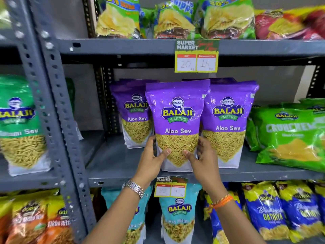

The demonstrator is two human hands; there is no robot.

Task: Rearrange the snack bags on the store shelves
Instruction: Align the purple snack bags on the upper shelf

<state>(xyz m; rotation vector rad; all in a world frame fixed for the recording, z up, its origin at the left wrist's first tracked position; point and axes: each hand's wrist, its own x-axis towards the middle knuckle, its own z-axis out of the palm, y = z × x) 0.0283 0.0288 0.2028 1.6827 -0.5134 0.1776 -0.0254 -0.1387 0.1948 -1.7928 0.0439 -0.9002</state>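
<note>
Gripping the front purple Aloo Sev bag (177, 120) by its lower edges, the left hand (151, 159) and right hand (204, 157) each close around a side, thumbs pressed on the clear window. This bag stands upright at the centre of the frame on the middle shelf (112, 166). Three purple bags show their fronts: the held one, a left bag (133, 111) and a right bag (228, 120) partly covered by it; purple tops behind hint at more, uncountable. Two price tags (196, 56) hang from shelf edges; the lower tag (170, 187) is partly blocked by the wrists. Green bags (288, 136) at the right edge are cut off and blurred. A watch (134, 188) sits on the left wrist.
</note>
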